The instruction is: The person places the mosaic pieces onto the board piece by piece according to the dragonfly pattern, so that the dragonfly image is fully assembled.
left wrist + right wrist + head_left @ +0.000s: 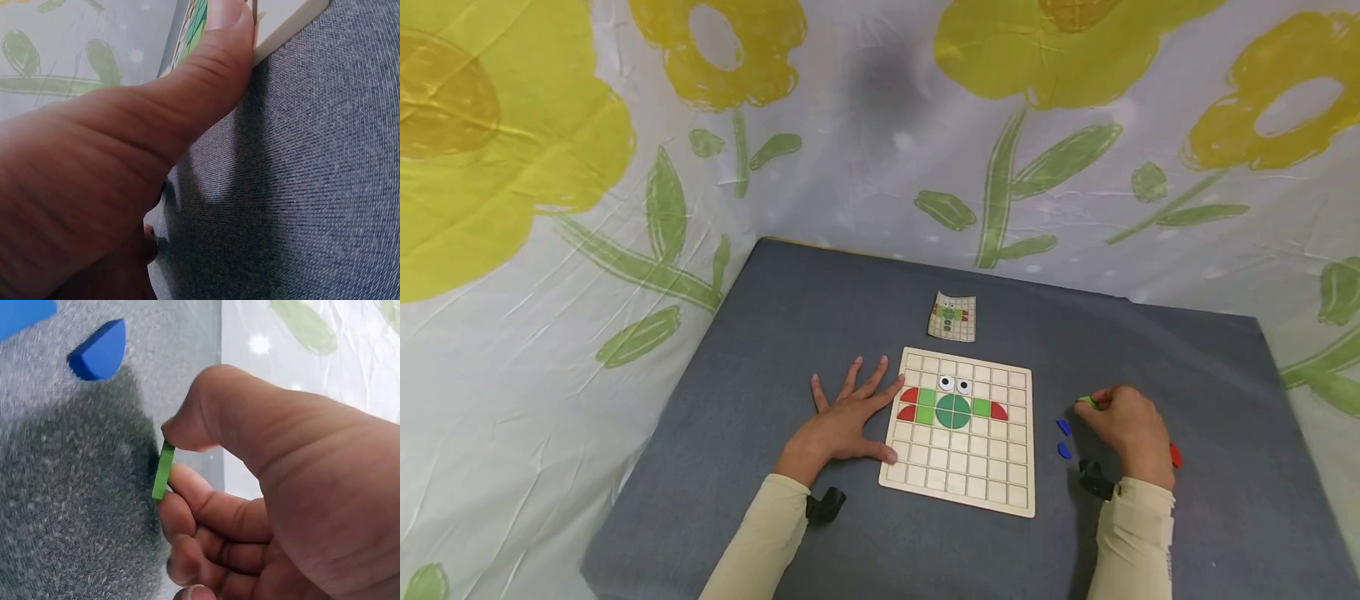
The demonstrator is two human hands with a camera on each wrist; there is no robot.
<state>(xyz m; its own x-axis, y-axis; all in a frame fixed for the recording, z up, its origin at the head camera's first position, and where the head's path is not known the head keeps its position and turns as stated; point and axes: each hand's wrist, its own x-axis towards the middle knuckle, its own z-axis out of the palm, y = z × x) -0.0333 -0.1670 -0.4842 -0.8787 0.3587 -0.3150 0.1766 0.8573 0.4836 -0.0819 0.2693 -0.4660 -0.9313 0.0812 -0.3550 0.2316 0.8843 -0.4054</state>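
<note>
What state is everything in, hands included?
Left hand: spread, thumb on the board
Right hand: pinching a green piece
Board: flat, partly filled
Green piece: held
Blue pieces: loose on the table
Red piece beside right hand: partly hidden
Card: unheld, slightly curled

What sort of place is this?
Probably a small screened-off activity corner, though the building around it is hidden. Flowered cloth rises behind and beside a grey table, and a gridded puzzle board lies on top.

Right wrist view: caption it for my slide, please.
A right hand pinches a green piece, with two blue pieces lying on the grey tabletop.
</note>
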